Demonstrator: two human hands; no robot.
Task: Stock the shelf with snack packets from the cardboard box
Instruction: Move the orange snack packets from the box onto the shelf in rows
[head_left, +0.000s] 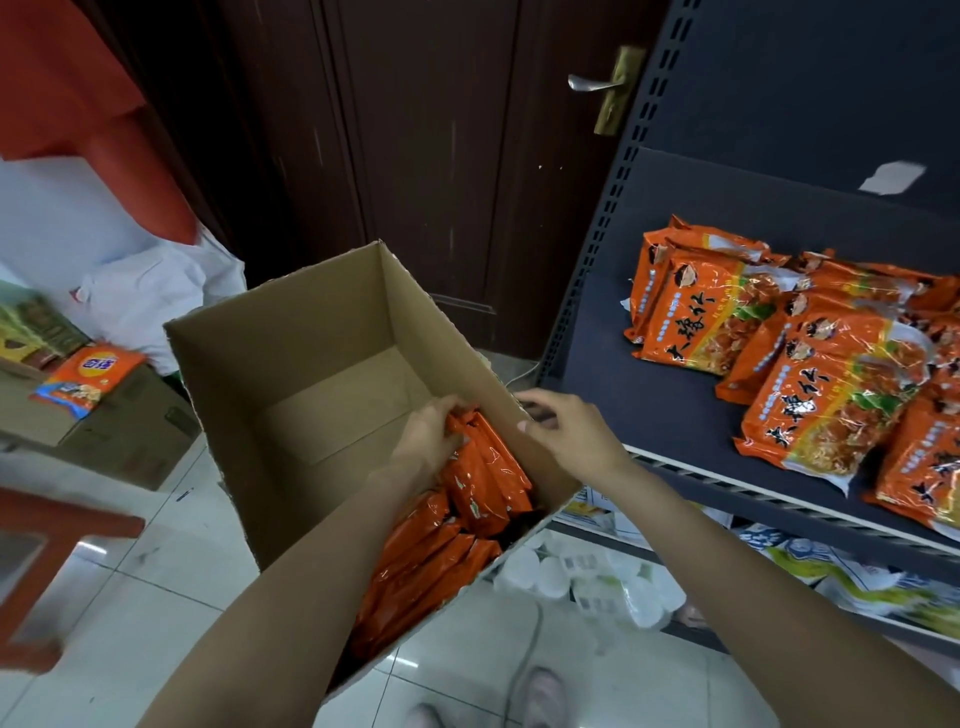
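A: Orange packet (85, 376) on the far-left carton (124, 426) — part of the job?

B: Can't tell. Its logo is too blurred to read, and its look differs from the rest.

A: And the box (311, 358)?

B: Open, standing on the tiled floor. Its far half shows bare cardboard; the near half holds packets (441, 551) on edge, too tightly packed to count.

A: Hands?

B: Apart. The left hand (431, 434) is down inside the box, fingers curled round the top of the end packets. The right hand (566, 431) hovers at the box's right wall, fingers loosely bent; whether it touches the cardboard or holds anything, I can't tell.

A: Then the shelf (675, 395)?

B: Dark board, right of the box. Several stocked packets (821, 415) lie overlapping toward its right, with bare board left and behind.

A: So how far along?

B: Roughly midway, I'd judge: some shelved, plenty still boxed.

A: Any writing?

B: Large black Chinese characters on the shelved packets; the first looks like "大", the rest I can't read surely.
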